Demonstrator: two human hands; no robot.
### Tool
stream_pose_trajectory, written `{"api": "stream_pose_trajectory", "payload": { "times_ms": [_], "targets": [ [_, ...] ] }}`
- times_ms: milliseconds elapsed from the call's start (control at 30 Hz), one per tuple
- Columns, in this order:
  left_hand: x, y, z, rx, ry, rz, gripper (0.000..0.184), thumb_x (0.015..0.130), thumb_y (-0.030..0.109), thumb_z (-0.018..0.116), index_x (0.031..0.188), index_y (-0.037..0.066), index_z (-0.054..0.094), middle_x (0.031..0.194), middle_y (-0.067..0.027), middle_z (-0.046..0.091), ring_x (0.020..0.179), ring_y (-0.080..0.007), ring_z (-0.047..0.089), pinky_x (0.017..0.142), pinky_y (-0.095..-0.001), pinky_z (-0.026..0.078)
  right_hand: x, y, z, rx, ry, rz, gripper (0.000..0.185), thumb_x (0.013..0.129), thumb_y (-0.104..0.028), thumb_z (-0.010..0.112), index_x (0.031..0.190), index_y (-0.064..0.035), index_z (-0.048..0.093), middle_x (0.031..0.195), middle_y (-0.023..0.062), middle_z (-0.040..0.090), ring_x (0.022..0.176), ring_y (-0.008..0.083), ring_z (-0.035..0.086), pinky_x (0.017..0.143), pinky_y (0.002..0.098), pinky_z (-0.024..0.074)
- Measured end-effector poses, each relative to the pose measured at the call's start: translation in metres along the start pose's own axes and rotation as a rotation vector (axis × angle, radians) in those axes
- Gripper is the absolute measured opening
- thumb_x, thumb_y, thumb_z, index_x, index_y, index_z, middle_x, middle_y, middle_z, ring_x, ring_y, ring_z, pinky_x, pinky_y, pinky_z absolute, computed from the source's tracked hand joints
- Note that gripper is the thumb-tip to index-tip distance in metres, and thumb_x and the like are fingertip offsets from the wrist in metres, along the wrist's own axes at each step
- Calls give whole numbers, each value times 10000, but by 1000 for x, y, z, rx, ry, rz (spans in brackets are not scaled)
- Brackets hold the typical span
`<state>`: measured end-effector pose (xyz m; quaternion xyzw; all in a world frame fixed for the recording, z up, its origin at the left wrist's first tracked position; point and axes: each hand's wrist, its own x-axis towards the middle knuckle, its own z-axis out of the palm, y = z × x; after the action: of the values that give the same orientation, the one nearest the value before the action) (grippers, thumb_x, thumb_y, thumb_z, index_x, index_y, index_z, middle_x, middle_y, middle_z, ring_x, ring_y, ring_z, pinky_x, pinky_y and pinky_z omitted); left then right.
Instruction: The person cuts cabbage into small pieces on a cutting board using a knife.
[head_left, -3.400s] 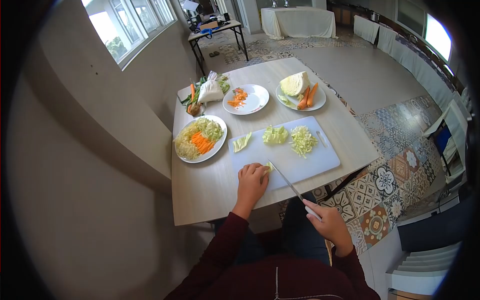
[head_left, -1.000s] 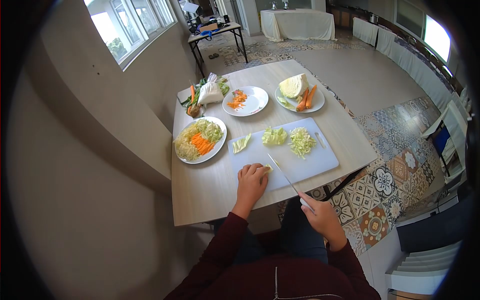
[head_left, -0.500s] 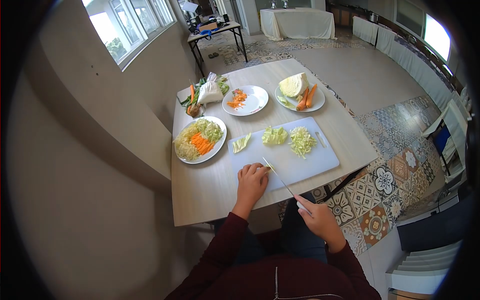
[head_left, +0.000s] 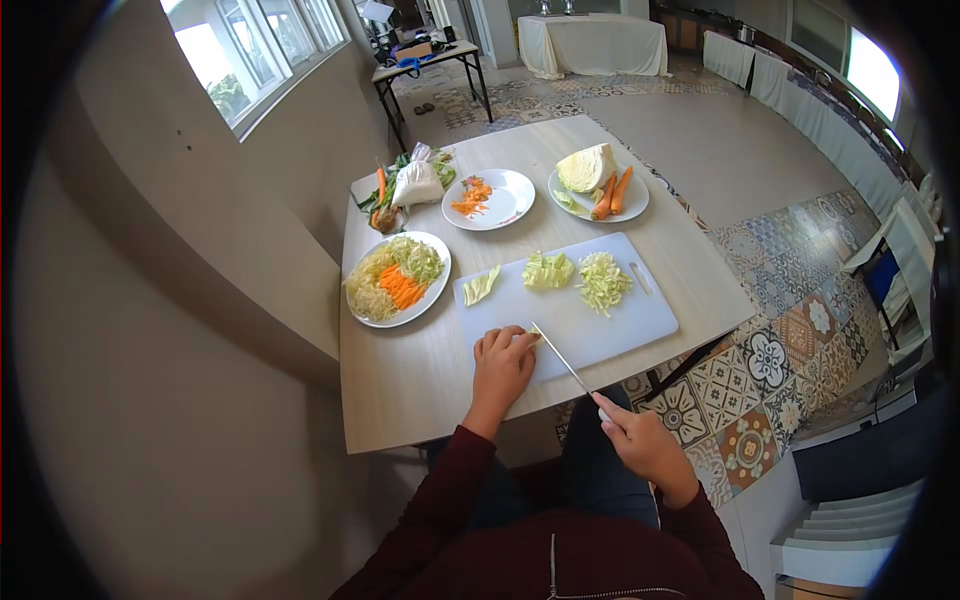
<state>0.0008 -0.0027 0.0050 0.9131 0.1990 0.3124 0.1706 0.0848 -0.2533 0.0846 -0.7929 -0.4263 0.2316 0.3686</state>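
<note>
My left hand [head_left: 504,366] rests at the near edge of the white cutting board [head_left: 640,328], its curled fingers pressing down a small cabbage piece [head_left: 534,338], mostly hidden under the fingertips. My right hand [head_left: 648,446] is closed around the handle of a knife [head_left: 566,362], whose blade points up and left, its tip close beside my left fingertips. Farther back on the board lie a flat cabbage strip [head_left: 481,286], a stack of cabbage leaves [head_left: 548,270] and a pile of shredded cabbage [head_left: 603,283].
Left of the board is a plate of shredded vegetables [head_left: 402,290]. Behind stand a plate with carrot scraps [head_left: 510,205] and a plate [head_left: 640,200] holding cut cabbage [head_left: 586,168] and carrots [head_left: 621,190]. A white bag [head_left: 417,184] sits among vegetables at the back left.
The knife and my right hand have moved slightly left since the oldest frame, with small shifts of the blade between frames. My left hand has stayed on the piece.
</note>
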Motion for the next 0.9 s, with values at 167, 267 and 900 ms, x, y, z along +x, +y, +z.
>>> {"api": "stream_pose_trajectory", "payload": {
  "times_ms": [167, 267, 900],
  "targets": [
    [0, 0, 0, -7, 0, -1, 258, 821, 109, 675, 1067, 161, 732, 1130, -22, 654, 1113, -271, 559, 964, -441, 389, 14, 6, 12, -32, 39, -68, 426, 965, -158, 573, 1386, -99, 584, 787, 273, 640, 679, 438, 629, 629, 437, 493],
    [0, 1, -1, 4, 21, 26, 257, 828, 108, 666, 1073, 155, 726, 1093, -22, 644, 1069, -261, 559, 954, -433, 386, 24, 1, 15, -48, -2, -8, 428, 976, -204, 543, 1397, -131, 575, 819, 284, 650, 779, 471, 644, 715, 540, 516],
    [-1, -1, 0, -9, 15, 4, 210, 821, 104, 684, 1026, 133, 715, 1126, -26, 658, 1109, -275, 562, 972, -440, 390, 13, 14, 7, -176, 50, -21, 419, 962, -244, 565, 1379, -236, 606, 891, 184, 710, 805, 392, 678, 717, 496, 533]
  ]
}}
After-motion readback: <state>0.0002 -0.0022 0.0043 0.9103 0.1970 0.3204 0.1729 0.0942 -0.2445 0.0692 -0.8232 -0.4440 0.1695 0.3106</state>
